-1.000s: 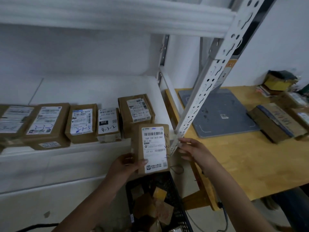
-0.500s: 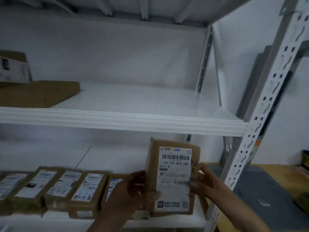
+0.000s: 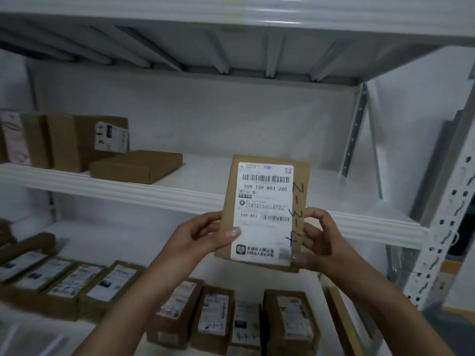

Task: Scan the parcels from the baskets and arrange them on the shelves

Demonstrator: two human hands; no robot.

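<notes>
I hold a small brown cardboard parcel (image 3: 264,211) upright in front of the middle shelf (image 3: 154,194). Its white label with barcodes faces me, and handwritten marks run down its right edge. My left hand (image 3: 203,240) grips its lower left side with the thumb on the label. My right hand (image 3: 318,242) grips its lower right edge, thumb at the bottom corner. The parcel hangs in the air just before the shelf's front lip, right of centre.
On the middle shelf at the left stand upright boxes (image 3: 64,142) and a flat brown box (image 3: 136,165). The lower shelf carries a row of several labelled parcels (image 3: 213,317). A perforated white upright (image 3: 442,240) frames the right side. Another shelf (image 3: 231,19) lies overhead.
The parcel went up from the lower shelf level to the middle shelf. My right hand came off the shelf upright and took hold of the parcel's right edge. The view tilted upward.
</notes>
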